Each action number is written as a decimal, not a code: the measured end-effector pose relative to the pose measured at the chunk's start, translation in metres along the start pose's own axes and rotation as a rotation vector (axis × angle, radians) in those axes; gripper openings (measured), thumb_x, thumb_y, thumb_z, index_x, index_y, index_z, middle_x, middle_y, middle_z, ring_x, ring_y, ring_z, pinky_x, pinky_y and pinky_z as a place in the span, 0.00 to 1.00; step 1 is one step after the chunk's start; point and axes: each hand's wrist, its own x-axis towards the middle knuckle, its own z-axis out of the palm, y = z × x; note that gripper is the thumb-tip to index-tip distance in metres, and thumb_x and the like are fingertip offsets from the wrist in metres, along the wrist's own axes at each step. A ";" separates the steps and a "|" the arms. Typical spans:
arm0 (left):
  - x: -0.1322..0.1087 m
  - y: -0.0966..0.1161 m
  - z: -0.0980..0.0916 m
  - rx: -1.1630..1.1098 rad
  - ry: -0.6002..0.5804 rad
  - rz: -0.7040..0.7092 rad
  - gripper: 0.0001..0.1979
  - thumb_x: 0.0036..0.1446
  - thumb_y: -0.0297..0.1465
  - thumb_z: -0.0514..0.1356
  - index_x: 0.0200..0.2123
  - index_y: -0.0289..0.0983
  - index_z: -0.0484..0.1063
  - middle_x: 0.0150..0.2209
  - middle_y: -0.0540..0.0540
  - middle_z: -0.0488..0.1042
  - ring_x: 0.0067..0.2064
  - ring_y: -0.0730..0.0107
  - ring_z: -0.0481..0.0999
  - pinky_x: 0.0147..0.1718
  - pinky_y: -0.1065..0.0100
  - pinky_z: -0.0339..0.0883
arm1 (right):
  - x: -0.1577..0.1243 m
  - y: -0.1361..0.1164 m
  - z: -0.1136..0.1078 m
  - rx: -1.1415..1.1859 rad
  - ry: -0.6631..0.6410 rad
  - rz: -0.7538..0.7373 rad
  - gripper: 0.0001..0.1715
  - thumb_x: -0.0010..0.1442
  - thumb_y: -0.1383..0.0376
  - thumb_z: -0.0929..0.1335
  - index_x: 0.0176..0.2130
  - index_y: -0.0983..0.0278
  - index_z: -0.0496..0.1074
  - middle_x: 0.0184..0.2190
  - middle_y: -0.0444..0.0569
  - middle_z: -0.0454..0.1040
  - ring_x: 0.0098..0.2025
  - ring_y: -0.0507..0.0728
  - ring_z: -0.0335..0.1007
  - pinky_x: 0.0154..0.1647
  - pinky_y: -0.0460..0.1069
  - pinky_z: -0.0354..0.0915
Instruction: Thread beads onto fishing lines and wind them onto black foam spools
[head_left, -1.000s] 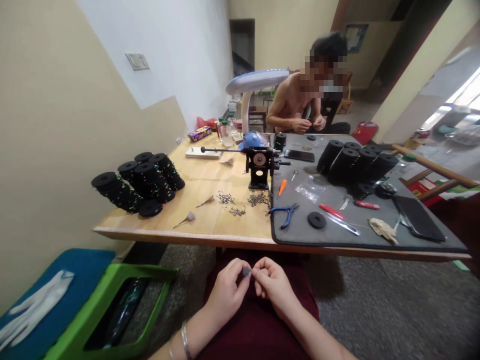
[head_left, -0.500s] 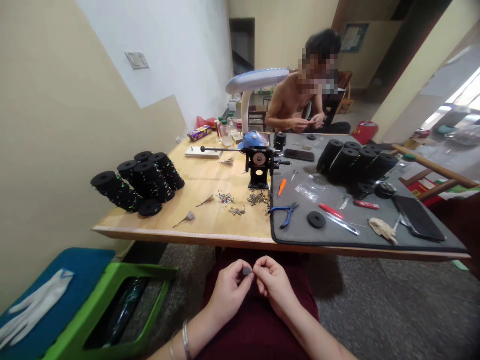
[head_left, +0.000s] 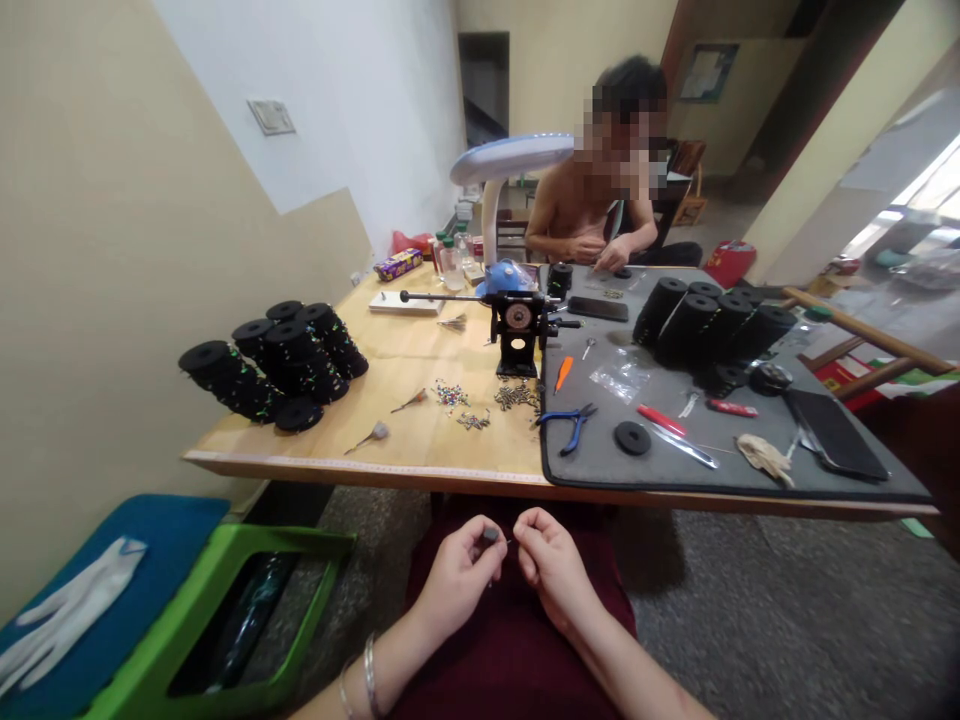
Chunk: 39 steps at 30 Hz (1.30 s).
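Over my lap, below the table's front edge, my left hand [head_left: 459, 575] pinches a small dark grey bead-like piece [head_left: 490, 536] between thumb and fingertips. My right hand [head_left: 550, 562] sits right beside it, fingers curled in a pinch next to the piece; a thin wire-like bit seems to run between the two hands. What the right fingers grip is too small to name. A silver bangle circles my left wrist.
The wooden table [head_left: 420, 460] carries stacks of black spools [head_left: 274, 365], a black hand-crank winder [head_left: 517, 335], loose small metal parts [head_left: 480, 405], and a grey mat [head_left: 600, 475] with blue pliers [head_left: 570, 425], more spools [head_left: 709, 325] and tools. Another person [head_left: 600, 215] works opposite. A green stool [head_left: 225, 620] stands at left.
My two hands have drawn slightly apart, the right shifting a little rightward. The person opposite has leaned forward and lowered a hand to the mat.
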 end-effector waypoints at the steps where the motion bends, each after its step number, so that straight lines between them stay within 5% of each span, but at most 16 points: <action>1: 0.001 -0.001 0.000 0.036 0.018 0.024 0.09 0.55 0.35 0.58 0.28 0.36 0.67 0.23 0.51 0.68 0.26 0.72 0.68 0.27 0.72 0.63 | -0.001 -0.001 0.001 -0.024 0.003 -0.013 0.19 0.49 0.54 0.71 0.28 0.62 0.61 0.08 0.32 0.56 0.11 0.44 0.41 0.14 0.42 0.37; 9: 0.005 0.001 -0.001 0.032 0.040 0.039 0.10 0.53 0.35 0.60 0.26 0.35 0.71 0.25 0.48 0.74 0.29 0.69 0.72 0.30 0.71 0.65 | -0.002 -0.003 0.002 -0.073 -0.090 -0.003 0.22 0.49 0.50 0.71 0.29 0.62 0.61 0.12 0.33 0.57 0.14 0.45 0.42 0.16 0.43 0.38; 14: 0.006 0.001 -0.012 0.056 0.088 0.050 0.10 0.55 0.37 0.59 0.33 0.36 0.72 0.25 0.51 0.70 0.26 0.72 0.68 0.27 0.73 0.62 | -0.004 -0.008 -0.001 -0.200 -0.158 0.022 0.18 0.49 0.53 0.71 0.27 0.64 0.65 0.14 0.34 0.54 0.17 0.46 0.41 0.18 0.44 0.39; 20: 0.009 -0.001 -0.010 0.031 0.141 0.070 0.10 0.57 0.37 0.57 0.33 0.36 0.71 0.24 0.51 0.69 0.24 0.74 0.66 0.23 0.73 0.59 | -0.007 -0.012 0.003 -0.425 -0.104 -0.092 0.08 0.46 0.66 0.67 0.20 0.63 0.62 0.15 0.36 0.56 0.19 0.47 0.45 0.21 0.44 0.43; 30: 0.018 -0.013 -0.030 -0.095 0.309 0.021 0.10 0.57 0.37 0.56 0.35 0.37 0.69 0.19 0.56 0.59 0.22 0.75 0.59 0.22 0.74 0.53 | -0.008 -0.009 -0.002 -0.342 -0.013 -0.142 0.06 0.45 0.67 0.65 0.22 0.63 0.60 0.14 0.34 0.53 0.18 0.46 0.44 0.19 0.43 0.43; 39: 0.009 -0.006 -0.029 -0.188 0.024 -0.122 0.13 0.53 0.39 0.61 0.34 0.34 0.72 0.25 0.51 0.67 0.25 0.76 0.62 0.25 0.73 0.56 | -0.009 -0.011 0.000 -0.233 0.006 -0.147 0.12 0.52 0.59 0.68 0.25 0.63 0.62 0.14 0.36 0.59 0.17 0.46 0.48 0.17 0.43 0.43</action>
